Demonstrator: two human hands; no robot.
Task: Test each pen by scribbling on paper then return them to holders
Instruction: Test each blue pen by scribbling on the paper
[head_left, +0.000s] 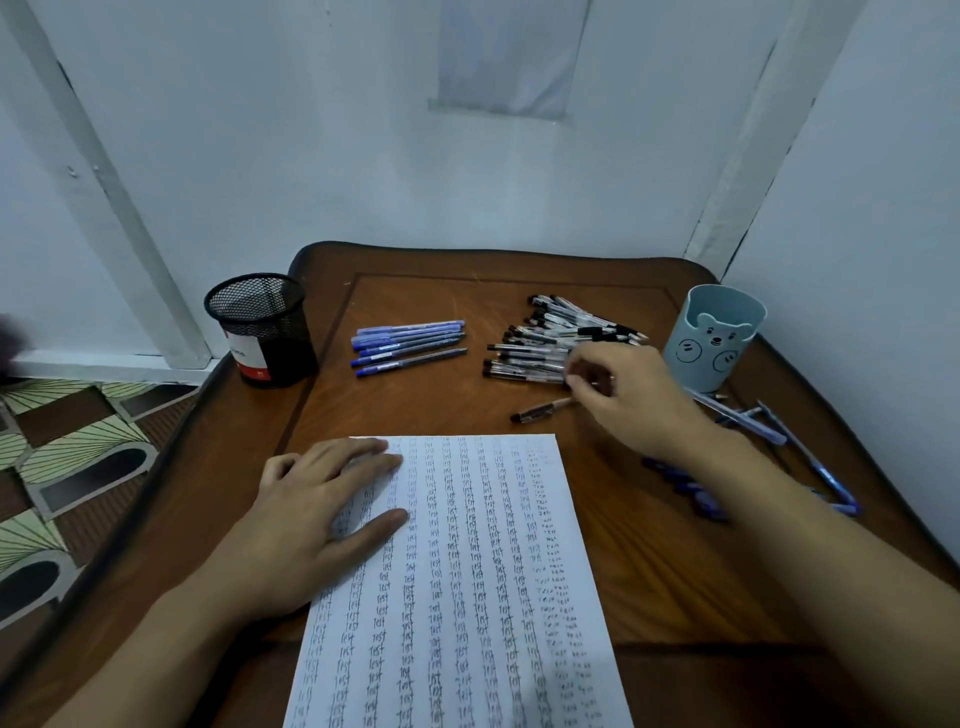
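Observation:
A white paper (467, 571) covered in columns of scribbled "test" lies at the table's front. My left hand (317, 504) rests flat on its upper left corner, fingers straight. My right hand (623, 395) hovers just right of a pile of black pens (545, 343), its fingers curled. Thumb and fingertips meet on the end of one black pen (540, 410), which lies slanted below the pile. Several blue pens (410, 345) lie in a row at the centre left. A black mesh holder (260, 327) stands far left and a light-blue bear holder (719, 338) far right.
More blue pens (748, 421) lie scattered under and right of my right forearm, near the wooden table's (363, 405) right edge. White walls close off the back and right. Patterned floor (67, 467) shows at the left.

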